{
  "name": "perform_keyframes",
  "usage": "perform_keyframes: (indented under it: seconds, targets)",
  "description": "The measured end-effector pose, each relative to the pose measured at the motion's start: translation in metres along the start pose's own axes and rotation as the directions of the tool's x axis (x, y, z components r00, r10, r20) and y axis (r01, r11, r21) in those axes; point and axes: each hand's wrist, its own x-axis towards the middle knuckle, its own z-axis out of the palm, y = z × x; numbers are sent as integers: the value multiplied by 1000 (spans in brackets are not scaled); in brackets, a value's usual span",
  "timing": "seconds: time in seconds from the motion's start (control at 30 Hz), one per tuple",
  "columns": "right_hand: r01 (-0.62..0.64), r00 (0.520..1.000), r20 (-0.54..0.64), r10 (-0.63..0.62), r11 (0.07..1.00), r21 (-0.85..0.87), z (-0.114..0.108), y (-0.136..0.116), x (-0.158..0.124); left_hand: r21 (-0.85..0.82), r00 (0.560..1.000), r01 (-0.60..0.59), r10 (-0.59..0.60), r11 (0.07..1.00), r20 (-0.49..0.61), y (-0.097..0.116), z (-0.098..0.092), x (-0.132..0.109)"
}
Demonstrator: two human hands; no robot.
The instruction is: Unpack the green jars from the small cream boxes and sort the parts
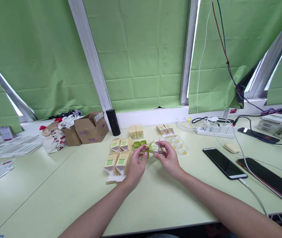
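Between both hands, above the table, is a small green-and-clear plastic container. The fingers of my left hand pinch its green side, while my right hand grips the clear side. Whether its two parts are joined, I cannot tell. Just behind my left fingers stand several green cups, partly hidden. Beyond my right hand lie clear plastic pieces with yellow spots. Left of my left hand are several small cardboard boxes with green labels, their white flaps open toward me.
More small boxes stand farther back, near a black cylinder and an open carton. To the right are a white-framed phone, a dark phone, a power strip and loose cables. White trays lie far left.
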Motion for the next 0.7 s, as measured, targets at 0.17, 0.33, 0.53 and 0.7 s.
perform_keyframes:
  seconds: [0.17,0.33,0.53,0.7]
  targets:
    - [107,992,72,-103,993,-58,-4,-4,-4,-45,1000,17,-17,999,-13,4,0,2]
    - [133,983,135,-124,989,-58,-6,-7,-8,-46,1000,12,-13,999,-23,7,0,2]
    - [112,980,170,-104,993,-38,-8,-5,-8,35,996,-79,80,996,-50,7,-3,1]
    - [95,975,207,-78,993,-69,-11,-1,-7,149,976,-207,215,967,-42,13,-6,0]
